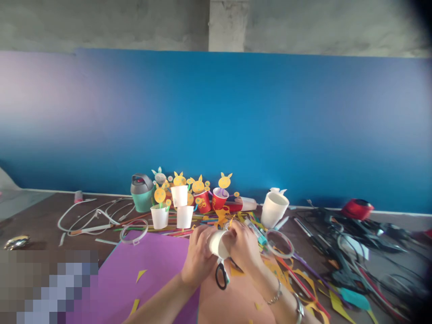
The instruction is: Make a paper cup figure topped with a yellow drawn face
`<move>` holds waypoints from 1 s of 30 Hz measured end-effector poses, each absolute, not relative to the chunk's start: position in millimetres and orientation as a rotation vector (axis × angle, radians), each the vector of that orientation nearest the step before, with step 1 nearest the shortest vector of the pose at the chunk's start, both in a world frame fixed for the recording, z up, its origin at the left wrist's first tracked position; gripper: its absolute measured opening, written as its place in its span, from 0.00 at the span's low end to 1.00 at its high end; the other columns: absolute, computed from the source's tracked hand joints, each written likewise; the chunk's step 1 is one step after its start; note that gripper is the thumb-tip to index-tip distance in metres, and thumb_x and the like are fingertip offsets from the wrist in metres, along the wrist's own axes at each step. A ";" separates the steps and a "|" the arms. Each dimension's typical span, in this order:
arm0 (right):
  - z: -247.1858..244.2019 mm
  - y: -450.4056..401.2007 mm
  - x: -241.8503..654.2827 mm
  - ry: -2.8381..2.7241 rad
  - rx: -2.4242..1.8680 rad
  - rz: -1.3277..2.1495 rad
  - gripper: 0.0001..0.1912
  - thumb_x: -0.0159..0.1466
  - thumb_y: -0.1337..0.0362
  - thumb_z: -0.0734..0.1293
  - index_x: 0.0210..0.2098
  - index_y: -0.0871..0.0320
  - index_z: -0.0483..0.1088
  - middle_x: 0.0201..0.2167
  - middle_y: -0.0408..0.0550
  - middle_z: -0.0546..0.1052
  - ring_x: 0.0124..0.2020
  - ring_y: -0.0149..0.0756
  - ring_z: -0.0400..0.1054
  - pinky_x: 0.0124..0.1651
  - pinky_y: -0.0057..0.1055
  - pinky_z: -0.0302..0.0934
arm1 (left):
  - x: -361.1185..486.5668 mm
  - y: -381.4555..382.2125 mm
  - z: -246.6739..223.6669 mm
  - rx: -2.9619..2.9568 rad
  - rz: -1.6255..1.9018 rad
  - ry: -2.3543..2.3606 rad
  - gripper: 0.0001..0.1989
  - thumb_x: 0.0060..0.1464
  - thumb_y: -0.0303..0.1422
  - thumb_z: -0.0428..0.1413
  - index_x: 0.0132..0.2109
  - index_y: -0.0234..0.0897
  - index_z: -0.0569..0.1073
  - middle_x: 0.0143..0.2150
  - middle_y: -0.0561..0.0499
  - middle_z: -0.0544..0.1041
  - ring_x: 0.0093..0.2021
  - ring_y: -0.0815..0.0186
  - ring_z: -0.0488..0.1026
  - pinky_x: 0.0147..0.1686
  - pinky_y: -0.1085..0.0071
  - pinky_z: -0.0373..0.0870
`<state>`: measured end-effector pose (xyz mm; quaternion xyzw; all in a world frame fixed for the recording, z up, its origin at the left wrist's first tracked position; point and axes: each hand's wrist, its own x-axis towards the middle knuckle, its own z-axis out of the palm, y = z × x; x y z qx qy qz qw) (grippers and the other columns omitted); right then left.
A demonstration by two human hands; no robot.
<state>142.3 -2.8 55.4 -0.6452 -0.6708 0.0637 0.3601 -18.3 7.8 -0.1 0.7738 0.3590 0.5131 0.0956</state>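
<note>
A white paper cup (218, 243) lies tilted on its side between my hands, its mouth turned toward my right. My left hand (200, 252) is wrapped round the cup's outer wall. At the rim, my right hand (243, 245) is closed with bent fingers on the cup's edge; its fingertips are partly hidden. A small orange tip shows just above those fingers, too small to make out. Below the cup, scissors (221, 275) with black handle loops lie on orange paper (219, 301), partly covered by my right hand. Purple paper (158, 261) lies under my left forearm.
Behind my hands stand white cups (159, 218) and red cups (221, 199) with yellow animal-face cutouts. A green-grey container (141, 194) is at left, a tall white cup (275, 209) at right. Tape rolls (279, 243), paper scraps, cables and a glue gun (347, 270) lie about.
</note>
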 end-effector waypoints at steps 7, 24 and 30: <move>55.4 1.8 148.3 -1.532 -1.351 0.600 0.10 0.63 0.58 0.61 0.37 0.56 0.69 0.35 0.49 0.77 0.38 0.40 0.70 0.40 0.30 0.59 | -21.2 16.2 4.3 2.098 1.563 1.352 0.24 0.51 0.38 0.61 0.54 0.40 0.66 0.47 0.43 0.71 0.48 0.53 0.69 0.46 0.54 0.70; 48.5 -0.5 153.8 -1.981 -1.918 0.458 0.07 0.55 0.71 0.63 0.26 0.57 0.72 0.28 0.50 0.79 0.32 0.41 0.73 0.30 0.29 0.52 | -19.0 21.4 1.6 1.467 1.628 1.290 0.26 0.50 0.39 0.61 0.54 0.39 0.63 0.47 0.45 0.73 0.46 0.59 0.73 0.44 0.62 0.70; 42.9 4.2 151.4 -2.049 -1.924 0.240 0.12 0.56 0.72 0.63 0.39 0.59 0.73 0.40 0.56 0.78 0.43 0.46 0.71 0.41 0.32 0.58 | -23.1 23.0 0.3 1.527 1.713 1.333 0.19 0.55 0.38 0.58 0.52 0.39 0.65 0.47 0.45 0.72 0.49 0.59 0.72 0.49 0.62 0.68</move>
